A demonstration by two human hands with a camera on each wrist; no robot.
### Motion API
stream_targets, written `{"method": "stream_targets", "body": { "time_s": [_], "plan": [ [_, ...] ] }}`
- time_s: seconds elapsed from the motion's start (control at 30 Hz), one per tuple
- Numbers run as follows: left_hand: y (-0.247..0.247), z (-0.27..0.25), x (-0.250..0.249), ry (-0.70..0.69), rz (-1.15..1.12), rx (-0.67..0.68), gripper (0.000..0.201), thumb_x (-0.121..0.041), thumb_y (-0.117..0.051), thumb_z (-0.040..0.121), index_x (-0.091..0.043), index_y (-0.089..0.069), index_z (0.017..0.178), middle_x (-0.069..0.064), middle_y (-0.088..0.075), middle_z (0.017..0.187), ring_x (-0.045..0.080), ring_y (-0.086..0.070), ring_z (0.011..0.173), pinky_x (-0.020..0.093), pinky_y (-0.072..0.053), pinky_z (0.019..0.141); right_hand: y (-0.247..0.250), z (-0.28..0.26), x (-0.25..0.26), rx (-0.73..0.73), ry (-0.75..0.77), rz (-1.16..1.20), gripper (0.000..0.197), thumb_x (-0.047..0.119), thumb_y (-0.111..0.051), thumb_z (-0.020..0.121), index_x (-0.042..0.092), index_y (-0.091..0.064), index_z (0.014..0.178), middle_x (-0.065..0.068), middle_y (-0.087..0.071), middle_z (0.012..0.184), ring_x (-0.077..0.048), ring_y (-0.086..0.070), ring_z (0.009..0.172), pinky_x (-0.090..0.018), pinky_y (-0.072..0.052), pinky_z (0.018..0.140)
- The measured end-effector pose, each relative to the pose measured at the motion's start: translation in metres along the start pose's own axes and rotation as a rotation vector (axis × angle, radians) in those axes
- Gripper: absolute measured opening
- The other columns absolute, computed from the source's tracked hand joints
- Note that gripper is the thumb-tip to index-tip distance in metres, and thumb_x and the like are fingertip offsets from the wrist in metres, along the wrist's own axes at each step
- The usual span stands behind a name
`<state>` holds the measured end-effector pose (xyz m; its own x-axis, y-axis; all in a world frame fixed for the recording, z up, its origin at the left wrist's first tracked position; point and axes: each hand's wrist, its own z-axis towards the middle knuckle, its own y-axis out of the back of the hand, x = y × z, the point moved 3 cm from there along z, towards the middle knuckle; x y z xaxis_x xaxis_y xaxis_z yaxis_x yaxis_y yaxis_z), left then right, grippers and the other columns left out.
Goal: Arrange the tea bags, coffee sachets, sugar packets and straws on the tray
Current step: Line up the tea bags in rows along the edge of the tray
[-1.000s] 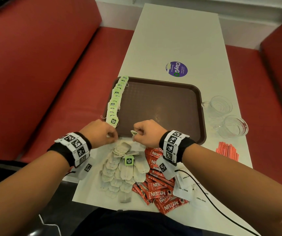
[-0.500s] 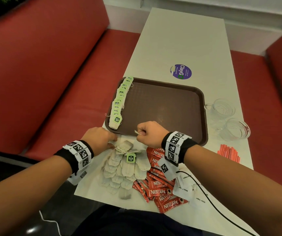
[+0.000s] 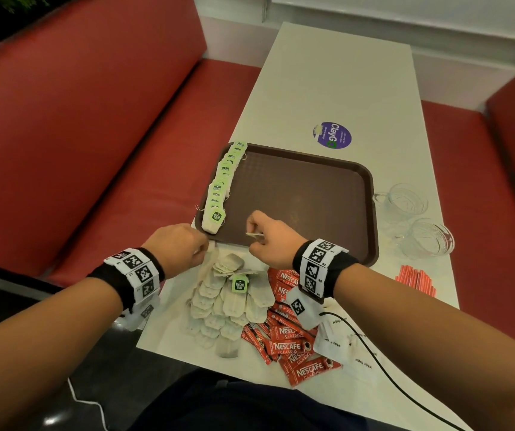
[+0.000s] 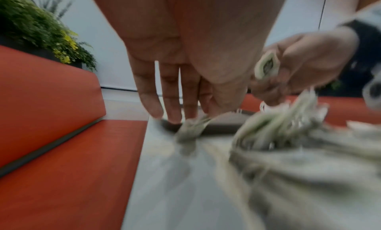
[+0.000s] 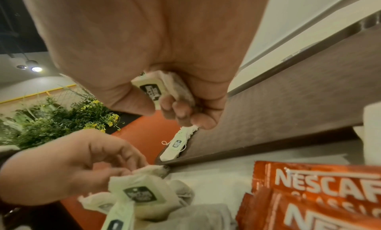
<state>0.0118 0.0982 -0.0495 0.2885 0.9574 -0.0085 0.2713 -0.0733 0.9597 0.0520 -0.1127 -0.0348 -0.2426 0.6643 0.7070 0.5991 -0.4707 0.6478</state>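
A brown tray (image 3: 312,197) lies on the white table, with a row of green-tagged tea bags (image 3: 222,185) along its left edge. My right hand (image 3: 254,231) hovers over the tray's near edge and grips a folded tea bag (image 5: 151,91) in curled fingers. Beside the tray's near left corner, my left hand (image 3: 203,245) pinches another tea bag (image 5: 148,170) at the top of the loose pile (image 3: 222,303). Red coffee sachets (image 3: 293,346) lie right of the pile. White sugar packets (image 3: 340,340) are partly under my right forearm. Red straws (image 3: 415,279) lie further right.
Two glass cups (image 3: 405,203) stand right of the tray. A purple sticker (image 3: 332,135) is on the table beyond it. Red bench seats (image 3: 125,181) run along both sides. A black cable (image 3: 374,353) trails from my right wrist across the table.
My left hand has dropped from the last tea bag in the row to the top of the pile. The right hand has stayed at the tray's near edge with its tea bag.
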Motion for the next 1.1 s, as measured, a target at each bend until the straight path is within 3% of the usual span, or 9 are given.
{"method": "stream_targets", "body": {
  "time_s": [0.17, 0.27, 0.33, 0.47, 0.53, 0.63, 0.77, 0.97, 1.1],
  "plan": [
    [0.036, -0.004, -0.008, -0.114, -0.312, 0.033, 0.005, -0.036, -0.059, 0.089, -0.036, -0.063, 0.09, -0.013, -0.066, 0.088, 0.008, -0.062, 0.081, 0.034, -0.051, 0.074, -0.004, 0.001, 0.009, 0.022, 0.122, 0.018, 0.036, 0.022, -0.074, 0.085, 0.024, -0.061, 0.118, 0.006, -0.066, 0.119, -0.013, -0.063, 0.108, -0.026, -0.051, 0.091],
    [0.059, -0.001, -0.022, -0.211, -0.406, 0.047, 0.006, -0.031, -0.061, 0.089, -0.036, -0.063, 0.086, -0.011, -0.066, 0.081, 0.005, -0.06, 0.075, 0.029, -0.05, 0.069, -0.005, 0.004, 0.013, -0.028, 0.176, -0.021, 0.006, 0.019, -0.072, 0.087, 0.018, -0.067, 0.09, 0.002, -0.069, 0.087, -0.014, -0.062, 0.081, -0.029, -0.05, 0.075],
    [0.073, 0.003, -0.028, -0.226, -0.43, 0.024, 0.007, -0.028, -0.063, 0.089, -0.033, -0.065, 0.085, -0.011, -0.065, 0.078, 0.005, -0.059, 0.072, 0.025, -0.046, 0.065, -0.002, 0.006, 0.012, -0.068, 0.168, -0.026, 0.011, 0.017, -0.071, 0.088, 0.015, -0.064, 0.079, 0.001, -0.065, 0.074, -0.018, -0.057, 0.07, -0.032, -0.047, 0.068],
    [0.088, 0.009, -0.03, -0.161, -0.593, -0.057, 0.005, -0.035, -0.074, 0.086, -0.033, -0.069, 0.086, -0.021, -0.064, 0.07, -0.002, -0.056, 0.065, 0.011, -0.038, 0.058, 0.009, 0.005, 0.003, -0.167, 0.12, 0.089, 0.006, 0.016, -0.072, 0.087, 0.02, -0.069, 0.084, 0.006, -0.064, 0.072, -0.007, -0.054, 0.065, -0.025, -0.044, 0.062],
    [0.088, 0.014, -0.029, -0.116, -0.679, -0.096, 0.018, -0.038, -0.082, 0.078, -0.034, -0.068, 0.089, -0.027, -0.064, 0.073, -0.004, -0.057, 0.066, 0.009, -0.04, 0.06, 0.015, 0.005, -0.002, -0.227, 0.092, 0.162, 0.009, 0.015, -0.071, 0.088, 0.023, -0.069, 0.084, 0.009, -0.064, 0.071, -0.002, -0.053, 0.062, -0.023, -0.045, 0.06],
    [0.078, 0.028, -0.031, -0.073, -0.733, -0.124, 0.023, -0.029, -0.085, 0.076, -0.032, -0.068, 0.091, -0.017, -0.068, 0.077, -0.001, -0.06, 0.068, 0.012, -0.043, 0.062, 0.024, 0.005, -0.007, -0.31, 0.064, 0.243, 0.009, 0.017, -0.073, 0.089, 0.024, -0.069, 0.084, 0.01, -0.062, 0.068, 0.002, -0.048, 0.056, -0.017, -0.039, 0.056],
    [0.072, 0.046, -0.038, -0.06, -0.814, -0.185, 0.017, -0.025, -0.08, 0.082, -0.028, -0.067, 0.092, -0.005, -0.07, 0.079, 0.0, -0.056, 0.062, 0.016, -0.045, 0.063, 0.031, 0.005, -0.015, -0.313, 0.035, 0.246, 0.017, 0.028, -0.071, 0.092, 0.012, -0.07, 0.085, 0.009, -0.057, 0.064, 0.0, -0.045, 0.052, -0.016, -0.036, 0.052],
    [0.082, 0.068, -0.045, -0.065, -0.846, -0.203, 0.025, -0.025, -0.079, 0.082, -0.023, -0.059, 0.097, -0.007, -0.073, 0.076, -0.001, -0.057, 0.063, 0.009, -0.041, 0.064, 0.043, 0.013, -0.029, -0.35, -0.021, 0.259, 0.023, 0.032, -0.067, 0.095, 0.011, -0.07, 0.086, 0.002, -0.058, 0.065, -0.008, -0.048, 0.056, -0.027, -0.039, 0.056],
    [0.083, 0.106, -0.021, 0.135, -0.813, -0.314, 0.03, -0.02, -0.079, 0.081, -0.028, -0.05, 0.083, -0.007, -0.068, 0.08, 0.008, -0.06, 0.072, 0.022, -0.044, 0.065, 0.045, 0.016, -0.036, -0.33, -0.122, 0.262, 0.026, 0.035, -0.063, 0.096, 0.018, -0.063, 0.116, 0.003, -0.068, 0.105, -0.013, -0.062, 0.091, -0.03, -0.049, 0.081]
  ]
}}
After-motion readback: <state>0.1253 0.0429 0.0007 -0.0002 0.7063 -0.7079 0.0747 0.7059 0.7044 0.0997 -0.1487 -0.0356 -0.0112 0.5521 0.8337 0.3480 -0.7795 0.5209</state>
